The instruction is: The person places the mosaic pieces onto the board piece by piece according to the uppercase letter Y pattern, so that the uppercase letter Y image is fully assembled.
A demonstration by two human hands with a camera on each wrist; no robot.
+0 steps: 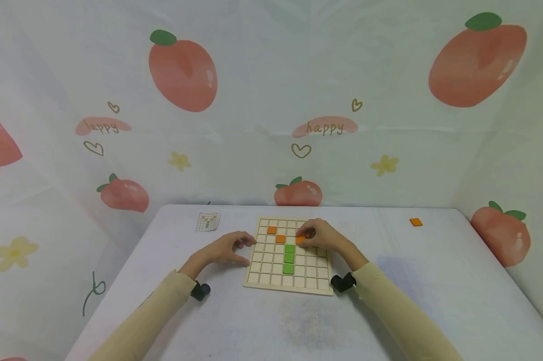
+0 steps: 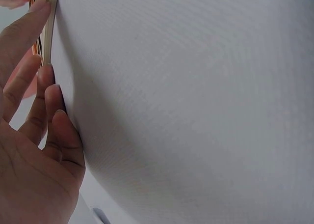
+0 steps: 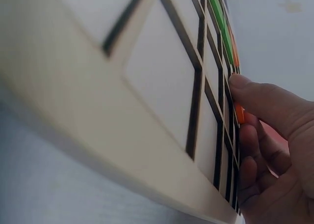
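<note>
A wooden grid board point(image 1: 276, 276) lies on the table. Three green tiles point(image 1: 289, 258) form a column near its middle, and two orange tiles point(image 1: 280, 239) sit diagonally above them to the left. My right hand point(image 1: 322, 235) pinches another orange tile point(image 3: 239, 113) between thumb and fingers, right at the grid's surface; whether it is fully seated in a square is hidden. At the board's left edge, my left hand point(image 1: 228, 247) touches the frame with thumb and fingers spread and loosely bent. The left wrist view shows those fingertips point(image 2: 45, 72) against the board's side.
Back left on the table lies a small pattern card point(image 1: 207, 221) printed with a grid and coloured squares. A single loose orange tile point(image 1: 416, 222) lies at the back right. Behind the white table point(image 1: 235, 326) hangs a fruit-printed cloth point(image 1: 253, 100).
</note>
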